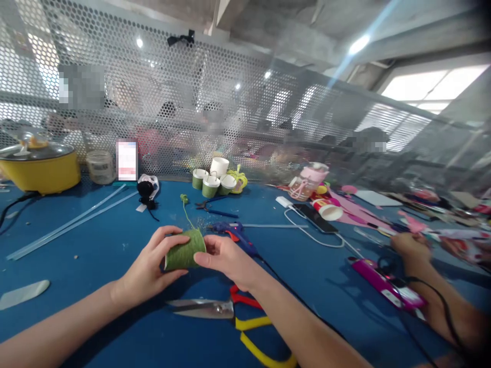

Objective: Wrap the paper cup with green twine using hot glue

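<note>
My left hand (163, 258) is wrapped round a cup covered in green yarn (185, 251), tilted on its side above the blue table (115, 306). At its right end, my right hand (226, 258) grips the rim, thumb outside and the other fingers partly hidden behind it. A strand of yarn rises from the cup to a small green bundle of yarn (184, 198). Just beyond my right hand lies a blue hot glue gun (240, 236). Large scissors (222, 309) with red and yellow handles rest below my hands, partly under my right forearm.
Several small yarn-wrapped cups (210, 186) stand at the back beside dark pliers (217, 208). Clear glue sticks (69, 225) and a yellow electric pot (40, 166) are at left. At right are a phone (316, 219), a purple power strip (387, 286) and another person's hand (412, 250).
</note>
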The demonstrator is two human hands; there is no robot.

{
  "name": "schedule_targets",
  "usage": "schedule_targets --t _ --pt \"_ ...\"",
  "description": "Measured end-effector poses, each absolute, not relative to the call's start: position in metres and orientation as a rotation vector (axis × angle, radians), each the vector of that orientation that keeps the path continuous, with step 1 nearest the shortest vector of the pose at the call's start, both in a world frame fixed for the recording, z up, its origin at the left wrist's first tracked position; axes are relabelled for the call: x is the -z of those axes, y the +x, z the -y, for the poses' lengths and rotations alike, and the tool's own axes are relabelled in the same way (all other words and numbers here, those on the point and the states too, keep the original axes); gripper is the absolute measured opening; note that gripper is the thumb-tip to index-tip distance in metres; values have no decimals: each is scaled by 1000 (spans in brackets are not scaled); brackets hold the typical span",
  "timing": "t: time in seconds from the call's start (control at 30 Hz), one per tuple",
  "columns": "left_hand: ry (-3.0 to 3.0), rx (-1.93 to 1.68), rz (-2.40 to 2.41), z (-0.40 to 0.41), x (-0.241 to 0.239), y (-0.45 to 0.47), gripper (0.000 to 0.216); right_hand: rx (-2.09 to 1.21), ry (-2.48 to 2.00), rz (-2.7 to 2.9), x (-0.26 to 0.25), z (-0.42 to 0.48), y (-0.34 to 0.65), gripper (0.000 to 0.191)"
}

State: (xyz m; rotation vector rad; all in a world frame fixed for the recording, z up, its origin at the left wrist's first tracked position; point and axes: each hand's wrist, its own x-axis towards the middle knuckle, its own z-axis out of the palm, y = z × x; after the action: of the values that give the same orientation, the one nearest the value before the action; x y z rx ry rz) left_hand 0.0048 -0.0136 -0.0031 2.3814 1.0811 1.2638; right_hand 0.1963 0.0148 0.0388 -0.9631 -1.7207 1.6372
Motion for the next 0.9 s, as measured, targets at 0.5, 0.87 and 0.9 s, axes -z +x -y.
schedule_targets --t 0.5,0.87,0.9 --pt "1501 -1162 -966 11 -9 10 55 -1256 -938 1990 -48 -7 194 30" --pt "2000 -1201 -1123 13 -2 8 44 -1681 -961 1280 -41 -22 196 28" --pt "1988 -1197 -1143 13 -1 8 44 -1647 -980 1277 -41 -22 196 25"
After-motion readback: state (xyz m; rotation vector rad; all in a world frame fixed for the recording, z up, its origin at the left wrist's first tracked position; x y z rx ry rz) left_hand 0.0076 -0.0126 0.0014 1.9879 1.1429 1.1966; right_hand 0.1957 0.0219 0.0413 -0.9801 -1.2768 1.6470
